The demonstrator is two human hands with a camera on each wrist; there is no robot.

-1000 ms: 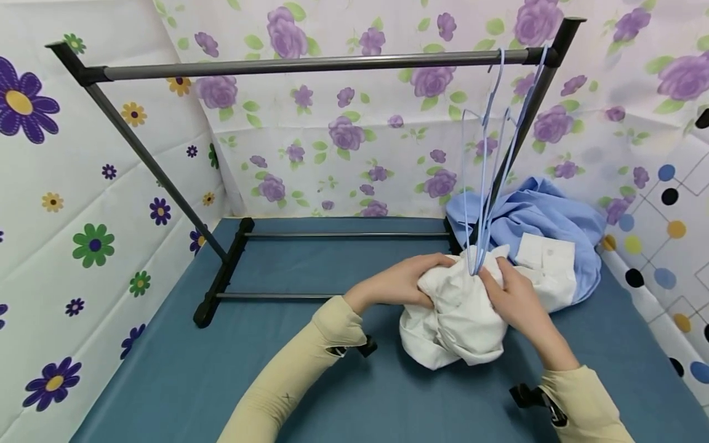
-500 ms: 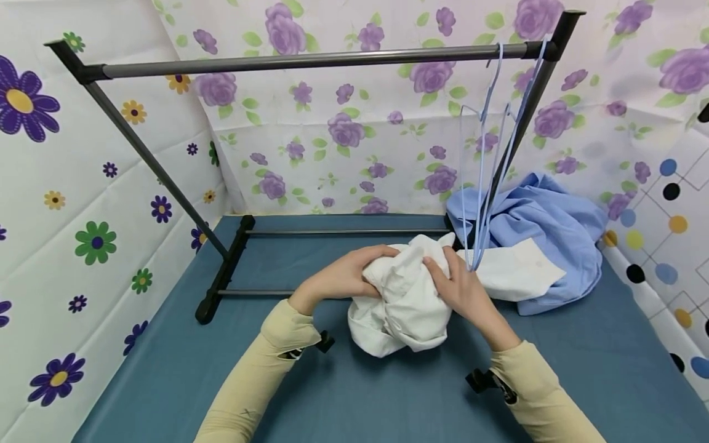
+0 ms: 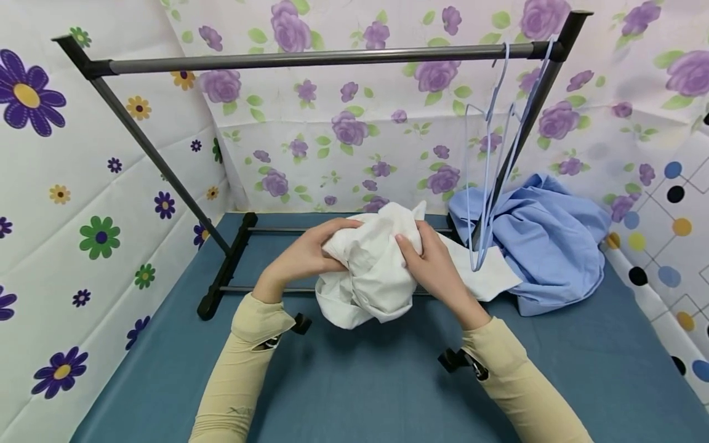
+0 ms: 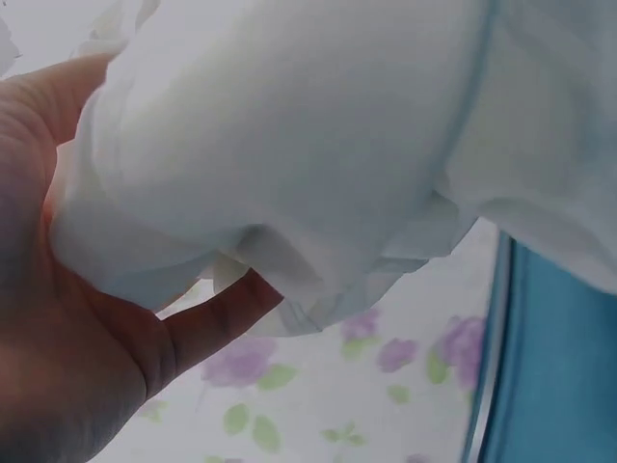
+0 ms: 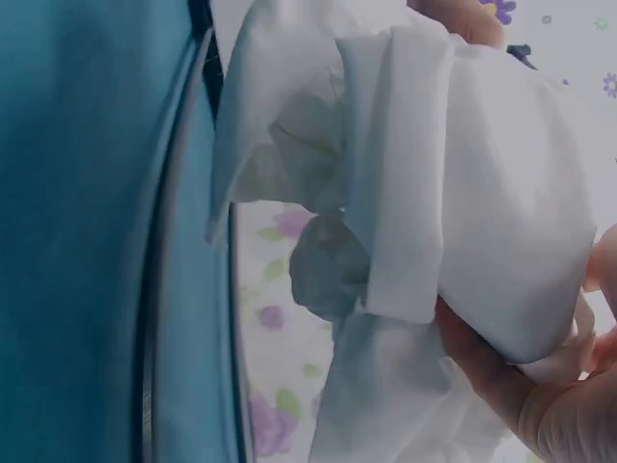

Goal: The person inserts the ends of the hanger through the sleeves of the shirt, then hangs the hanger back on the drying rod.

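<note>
A bunched white shirt (image 3: 368,271) is held up over the table between both hands. My left hand (image 3: 304,255) grips its left side, the thumb below and the fingers behind the cloth. On the right side my right hand (image 3: 440,267) holds the bundle, thumb pressed on the front. A white sleeve (image 3: 482,277) trails from behind that hand toward the blue cloth. In the left wrist view, the left thumb (image 4: 222,323) lies along the fabric. A folded band (image 5: 410,183) of the shirt shows in the right wrist view.
A dark metal clothes rack (image 3: 310,58) stands across the table (image 3: 354,381), its lower bars behind the hands. Light-blue hangers (image 3: 487,184) hang at its right end. Crumpled blue cloth (image 3: 554,240) lies at the back right. Flowered sheets cover the walls.
Both hands have carried the white shirt left and upward, away from the hangers. Its sleeve has been drawn left, partly off the blue cloth.
</note>
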